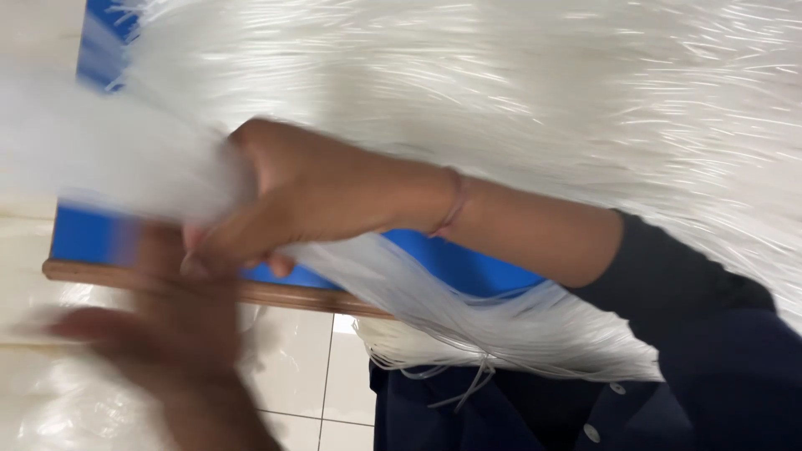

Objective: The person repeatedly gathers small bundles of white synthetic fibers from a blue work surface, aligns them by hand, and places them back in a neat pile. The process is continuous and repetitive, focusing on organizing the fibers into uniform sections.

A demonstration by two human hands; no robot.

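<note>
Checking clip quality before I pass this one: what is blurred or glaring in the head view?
Head view: the left hand is smeared by motion blur; the right hand, gripping a bundle of thin white translucent strands, is sharper; strands at far left blur into haze; the glossy pale floor tiles show soft glare.

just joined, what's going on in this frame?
A person is working a big mass of white translucent strands spread over a blue board with a wooden edge. The right hand is closed around a bundle of the strands, gathering them toward the board's edge. The left hand is lower, over the tiled floor, too motion-blurred to tell its grip. A tied end of strands hangs over the person's dark clothing.
</note>
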